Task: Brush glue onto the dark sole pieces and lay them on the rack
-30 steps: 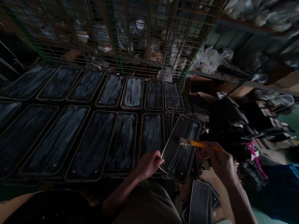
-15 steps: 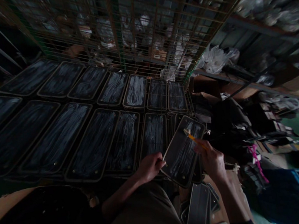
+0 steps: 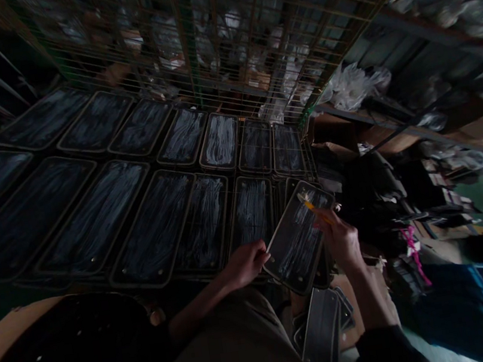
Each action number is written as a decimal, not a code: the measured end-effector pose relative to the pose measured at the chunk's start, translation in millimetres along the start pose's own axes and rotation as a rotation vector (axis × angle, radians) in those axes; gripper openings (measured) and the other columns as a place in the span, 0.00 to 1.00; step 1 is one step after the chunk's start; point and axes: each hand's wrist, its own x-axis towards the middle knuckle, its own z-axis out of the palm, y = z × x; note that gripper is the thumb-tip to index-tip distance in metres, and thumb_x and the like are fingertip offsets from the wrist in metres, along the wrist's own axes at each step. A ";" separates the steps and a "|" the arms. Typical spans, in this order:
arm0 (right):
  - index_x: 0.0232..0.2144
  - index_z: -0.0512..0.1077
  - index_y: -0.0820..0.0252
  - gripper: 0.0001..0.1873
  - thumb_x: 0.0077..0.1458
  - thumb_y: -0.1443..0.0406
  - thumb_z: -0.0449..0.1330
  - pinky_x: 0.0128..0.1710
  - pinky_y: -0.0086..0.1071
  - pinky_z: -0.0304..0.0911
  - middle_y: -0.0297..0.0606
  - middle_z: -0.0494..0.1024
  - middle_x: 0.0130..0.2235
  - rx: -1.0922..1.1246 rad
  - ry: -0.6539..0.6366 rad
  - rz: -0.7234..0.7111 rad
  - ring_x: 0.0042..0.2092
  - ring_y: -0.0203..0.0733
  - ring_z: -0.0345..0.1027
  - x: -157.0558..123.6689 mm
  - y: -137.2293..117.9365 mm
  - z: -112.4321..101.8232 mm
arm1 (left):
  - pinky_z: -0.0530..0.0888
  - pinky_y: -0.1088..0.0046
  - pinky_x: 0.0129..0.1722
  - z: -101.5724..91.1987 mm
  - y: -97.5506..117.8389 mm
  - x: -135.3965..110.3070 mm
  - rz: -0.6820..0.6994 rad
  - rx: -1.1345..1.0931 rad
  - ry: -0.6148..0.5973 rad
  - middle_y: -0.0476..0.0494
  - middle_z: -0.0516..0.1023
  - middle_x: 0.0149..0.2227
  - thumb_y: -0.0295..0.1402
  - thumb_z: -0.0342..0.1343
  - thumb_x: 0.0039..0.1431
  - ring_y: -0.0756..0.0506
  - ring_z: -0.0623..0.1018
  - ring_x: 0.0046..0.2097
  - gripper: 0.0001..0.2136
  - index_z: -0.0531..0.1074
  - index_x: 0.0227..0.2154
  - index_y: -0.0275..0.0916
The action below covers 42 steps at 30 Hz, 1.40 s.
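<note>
A dark rectangular panel with rounded corners (image 3: 291,252) is tilted in front of me, whitish streaks across its face. My left hand (image 3: 249,263) pinches its left edge between thumb and fingers. In my right hand (image 3: 340,239) is a brush with a yellow-orange handle (image 3: 311,204). Its pale bristles meet the panel's upper part, or hover just over it; I cannot tell which. Beside the held panel lies a streaked panel (image 3: 252,213), one of two rows of similar panels, some in stacks.
A wire mesh cage wall (image 3: 189,43) rises behind the rows. More dark panels (image 3: 320,329) lie in a cardboard box below my right forearm. On the right are shelves with clear plastic bags (image 3: 350,89), stacked dark pieces and a blue crate (image 3: 460,305).
The brush has shifted slightly up and right on the panel. The view has tilted a little, moving the held panel and both hands slightly. Both grips are the same.
</note>
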 end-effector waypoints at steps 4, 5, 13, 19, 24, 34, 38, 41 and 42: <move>0.49 0.69 0.56 0.12 0.66 0.63 0.50 0.32 0.23 0.67 0.34 0.79 0.37 0.050 -0.105 -0.082 0.34 0.33 0.75 -49.7 -39.3 -3.1 | 0.58 0.76 0.28 -0.1 -1.6 1.8 -0.013 0.016 -0.006 0.54 0.65 0.21 0.33 0.49 0.62 0.51 0.67 0.26 0.08 0.64 0.27 0.39; 0.50 0.68 0.55 0.12 0.66 0.64 0.50 0.32 0.23 0.67 0.34 0.79 0.38 0.069 -0.132 -0.091 0.34 0.33 0.75 -62.5 -49.7 -4.9 | 0.58 0.76 0.28 -0.3 -1.4 2.2 -0.034 0.011 -0.010 0.54 0.65 0.21 0.34 0.49 0.62 0.51 0.67 0.26 0.08 0.64 0.27 0.39; 0.49 0.67 0.55 0.13 0.65 0.69 0.49 0.33 0.20 0.68 0.32 0.79 0.35 0.286 -0.208 0.015 0.34 0.31 0.75 -134.5 -98.5 -22.5 | 0.60 0.77 0.28 -0.4 -3.9 -0.3 0.026 -0.098 -0.019 0.55 0.64 0.19 0.33 0.47 0.63 0.51 0.66 0.24 0.08 0.63 0.28 0.39; 0.47 0.69 0.58 0.13 0.66 0.62 0.49 0.34 0.24 0.69 0.32 0.78 0.31 0.247 -0.008 0.204 0.32 0.34 0.75 -110.7 -56.8 -27.2 | 0.58 0.77 0.26 -1.1 -3.0 1.4 -0.019 -0.087 -0.040 0.55 0.64 0.18 0.32 0.48 0.61 0.51 0.66 0.23 0.08 0.61 0.26 0.39; 0.47 0.70 0.60 0.14 0.65 0.61 0.50 0.31 0.25 0.68 0.33 0.79 0.29 0.052 0.217 0.208 0.30 0.35 0.75 -65.5 -17.6 -18.5 | 0.58 0.77 0.26 3.1 -6.2 1.7 0.049 -0.051 0.005 0.56 0.62 0.18 0.32 0.49 0.61 0.52 0.65 0.23 0.08 0.61 0.26 0.39; 0.51 0.67 0.56 0.14 0.65 0.66 0.50 0.33 0.25 0.70 0.36 0.80 0.37 0.255 -0.179 0.097 0.37 0.37 0.76 -165.0 -66.1 -41.9 | 0.61 0.77 0.27 3.4 -4.2 -3.6 0.076 -0.086 0.060 0.55 0.65 0.19 0.34 0.47 0.61 0.52 0.65 0.23 0.08 0.62 0.27 0.38; 0.51 0.68 0.57 0.14 0.65 0.64 0.49 0.34 0.28 0.72 0.36 0.79 0.36 0.371 -0.173 0.232 0.36 0.39 0.76 -170.0 -53.4 -53.6 | 0.61 0.77 0.26 3.5 -6.4 -3.2 0.074 -0.096 0.040 0.54 0.65 0.20 0.36 0.47 0.60 0.52 0.66 0.23 0.09 0.62 0.27 0.38; 0.48 0.69 0.58 0.14 0.65 0.61 0.49 0.35 0.30 0.72 0.36 0.79 0.33 0.332 -0.048 0.318 0.34 0.39 0.76 -149.8 -34.1 -53.7 | 0.61 0.77 0.25 3.8 -5.7 -1.9 0.005 -0.078 0.008 0.55 0.65 0.18 0.36 0.47 0.59 0.52 0.66 0.21 0.09 0.63 0.26 0.38; 0.47 0.70 0.58 0.13 0.65 0.60 0.50 0.34 0.30 0.72 0.35 0.79 0.32 0.292 0.010 0.315 0.34 0.39 0.76 -141.9 -29.8 -53.5 | 0.60 0.78 0.25 4.1 -5.6 -1.5 -0.007 -0.076 0.002 0.55 0.65 0.18 0.36 0.47 0.59 0.52 0.65 0.21 0.09 0.63 0.26 0.39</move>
